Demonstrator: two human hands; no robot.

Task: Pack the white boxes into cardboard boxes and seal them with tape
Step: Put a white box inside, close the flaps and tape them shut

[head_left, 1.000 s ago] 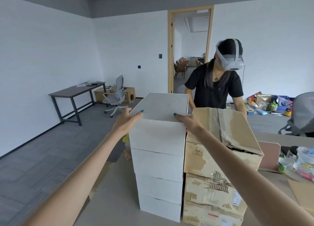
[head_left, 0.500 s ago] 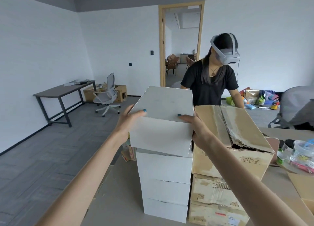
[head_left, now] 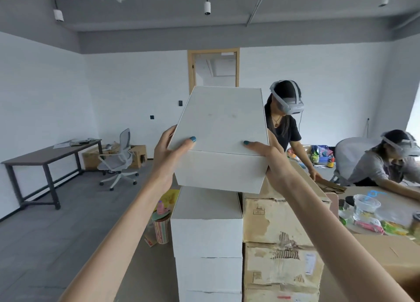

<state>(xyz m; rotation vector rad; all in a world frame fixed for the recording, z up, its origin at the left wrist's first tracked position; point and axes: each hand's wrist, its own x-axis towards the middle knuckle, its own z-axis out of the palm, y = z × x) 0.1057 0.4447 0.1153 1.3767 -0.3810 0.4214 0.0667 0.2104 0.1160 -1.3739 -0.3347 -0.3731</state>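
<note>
I hold a white box in the air, clear of the stack of white boxes below it. My left hand grips its left side with the thumb on the lid. My right hand grips its right side, thumb on top too. To the right of the white stack stand worn cardboard boxes piled on one another, with old tape and torn patches. All of it stands on a beige table.
Two people with headsets work at the table's far side and right. Cups and snack packets lie at the right, a striped cup left of the stack. A dark desk and office chair stand at the left wall.
Both hands have lifted the top white box off the stack and raised it. My view has tilted up, showing the ceiling and a second person at the right.
</note>
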